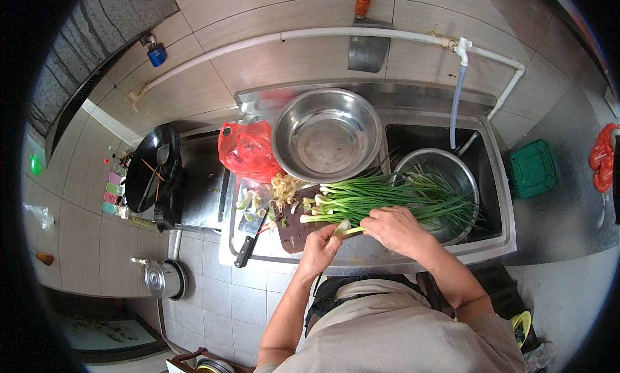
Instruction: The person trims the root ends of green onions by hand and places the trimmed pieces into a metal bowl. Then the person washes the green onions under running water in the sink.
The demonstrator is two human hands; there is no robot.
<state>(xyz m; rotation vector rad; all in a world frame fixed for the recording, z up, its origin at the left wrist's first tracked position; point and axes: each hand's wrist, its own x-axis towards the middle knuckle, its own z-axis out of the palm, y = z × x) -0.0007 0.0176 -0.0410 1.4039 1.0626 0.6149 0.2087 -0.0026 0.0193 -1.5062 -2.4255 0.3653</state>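
A single spring onion (pixel 356 230) stretches between my hands above the front of the sink counter. My left hand (pixel 319 249) pinches its pale bulb end, where a loose whitish skin shows. The fingers of my right hand (pixel 395 230) are closed around its green stalk. Just beyond lies a bunch of spring onions (pixel 358 196), white bulbs to the left on a brown cutting board (pixel 293 237). Their green tops reach over a steel basin (pixel 476 194) in the sink. A black-handled kitchen knife (pixel 246 251) rests left of the board, beside trimmed roots (pixel 286 190) and peeled scraps (pixel 249 199).
A large steel bowl (pixel 329 145) stands behind the onions, next to a red plastic bag (pixel 246 150). The sink (pixel 491 179) is at the right, with a hose (pixel 456 107) above it. At the left a black wok (pixel 140 179) holds a spatula. A green basket (pixel 533 169) sits far right.
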